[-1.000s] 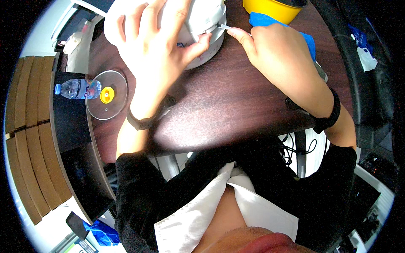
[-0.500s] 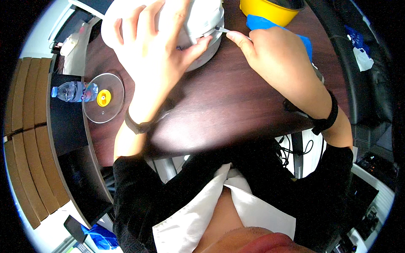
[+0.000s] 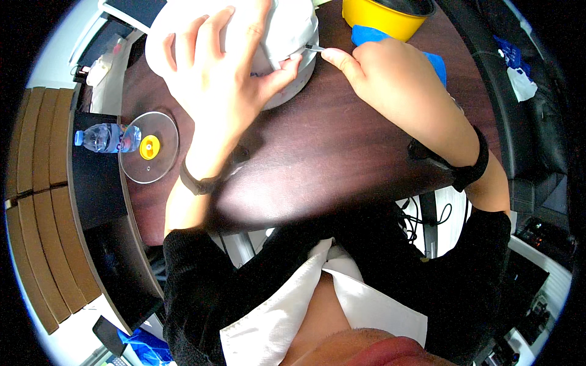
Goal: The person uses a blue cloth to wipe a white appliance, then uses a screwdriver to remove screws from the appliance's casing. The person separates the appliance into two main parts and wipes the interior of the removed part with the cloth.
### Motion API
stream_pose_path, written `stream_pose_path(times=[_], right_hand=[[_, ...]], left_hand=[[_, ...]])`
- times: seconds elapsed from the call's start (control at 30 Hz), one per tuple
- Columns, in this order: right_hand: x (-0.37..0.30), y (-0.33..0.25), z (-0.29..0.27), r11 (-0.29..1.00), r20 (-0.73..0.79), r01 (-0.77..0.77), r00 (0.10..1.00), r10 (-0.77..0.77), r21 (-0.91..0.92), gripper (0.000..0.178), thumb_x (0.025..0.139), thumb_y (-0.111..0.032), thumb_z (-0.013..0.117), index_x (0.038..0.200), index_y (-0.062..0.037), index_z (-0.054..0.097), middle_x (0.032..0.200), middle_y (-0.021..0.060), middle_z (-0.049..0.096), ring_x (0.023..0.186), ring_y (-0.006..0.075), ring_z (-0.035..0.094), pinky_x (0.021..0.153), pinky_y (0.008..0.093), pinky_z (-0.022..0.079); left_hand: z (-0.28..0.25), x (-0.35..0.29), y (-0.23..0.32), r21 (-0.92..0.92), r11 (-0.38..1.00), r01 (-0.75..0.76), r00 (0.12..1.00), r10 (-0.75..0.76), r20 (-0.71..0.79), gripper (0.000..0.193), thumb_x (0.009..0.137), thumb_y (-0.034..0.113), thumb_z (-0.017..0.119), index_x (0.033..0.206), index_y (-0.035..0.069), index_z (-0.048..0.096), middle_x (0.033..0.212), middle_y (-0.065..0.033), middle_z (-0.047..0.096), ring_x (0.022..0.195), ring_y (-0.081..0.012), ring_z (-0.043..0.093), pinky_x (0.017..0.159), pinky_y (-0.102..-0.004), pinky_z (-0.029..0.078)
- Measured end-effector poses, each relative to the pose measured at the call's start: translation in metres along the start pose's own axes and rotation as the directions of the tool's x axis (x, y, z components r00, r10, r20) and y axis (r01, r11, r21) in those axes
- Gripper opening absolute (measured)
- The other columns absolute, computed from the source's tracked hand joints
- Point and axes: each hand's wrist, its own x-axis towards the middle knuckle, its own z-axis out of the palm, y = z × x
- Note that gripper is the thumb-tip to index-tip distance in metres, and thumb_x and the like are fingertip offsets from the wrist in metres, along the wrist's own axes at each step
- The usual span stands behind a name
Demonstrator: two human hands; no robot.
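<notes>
A white rounded housing, perhaps an appliance, (image 3: 285, 27) sits on the worktop (image 3: 329, 134), well beyond its near edge. The left hand (image 3: 223, 85) lies palm-down across it, fingers spread, thumb by its lower rim. The right hand (image 3: 397, 70), turned inward, pinches a slim metal tool (image 3: 314, 48), tip at the housing's side. By the worktop's left edge, a clear bottle (image 3: 101, 138) bears a label.

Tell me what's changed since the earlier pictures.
Only the view shifts: things sit slightly lower and further left in frame. Nothing was taken up or let go. The left hand stays on the white rounded object, the right hand keeps the thin tool at its side; clear lid, bottle and yellow pot stay put.
</notes>
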Motion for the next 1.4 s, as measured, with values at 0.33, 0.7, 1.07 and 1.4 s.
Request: stream_pose_path(times=[0.33,0.7,1.07,1.4], right_hand=[[0.011,0.015,0.007,0.834,0.404,-0.282,0.911,0.078,0.475,0.067,0.097,-0.053,0.044,0.069,0.0055,0.063,0.051,0.0229,0.051,0.05,0.0353,0.058,0.049,0.0465,0.045],[0.003,0.003,0.02,0.06,0.798,-0.796,0.601,-0.044,0.602,0.063,0.099,-0.061,0.032,0.054,-0.0182,0.024,0.045,-0.0085,0.02,0.033,0.0042,0.02,0.032,0.0217,0.017],[0.002,0.012,0.028,0.057,0.781,-0.782,0.609,-0.137,0.62,0.063,0.098,-0.062,0.034,0.054,-0.0178,0.028,0.045,-0.0082,0.024,0.033,0.004,0.024,0.033,0.0237,0.022],[0.0,0.018,0.019,0.952,0.055,-0.106,0.994,0.094,0.287,0.06,0.092,-0.048,0.055,0.058,0.0003,0.064,0.055,0.024,0.055,0.052,0.0417,0.059,0.051,0.0478,0.048]], left_hand=[[-0.005,-0.001,0.002,0.042,0.999,0.027,0.992,-0.032,0.123,0.067,0.071,0.05,0.074,0.125,0.011,0.063,0.106,-0.013,0.055,0.101,-0.0297,0.052,0.091,-0.0485,0.04],[0.001,0.001,0.002,0.05,0.998,-0.028,0.999,0.029,-0.018,0.067,0.07,0.044,0.077,0.126,0.01,0.063,0.106,-0.0131,0.058,0.1,-0.0289,0.054,0.09,-0.0468,0.043],[0.005,0.004,0.002,0.032,0.999,0.024,1.0,-0.024,-0.015,0.07,0.059,0.054,0.081,0.121,0.024,0.066,0.107,-0.0008,0.065,0.098,-0.021,0.059,0.093,-0.0403,0.04],[0.003,0.005,0.005,0.044,0.998,0.034,0.999,-0.034,-0.002,0.069,0.059,0.053,0.081,0.121,0.024,0.067,0.107,-0.0008,0.065,0.098,-0.021,0.059,0.094,-0.0394,0.041]])
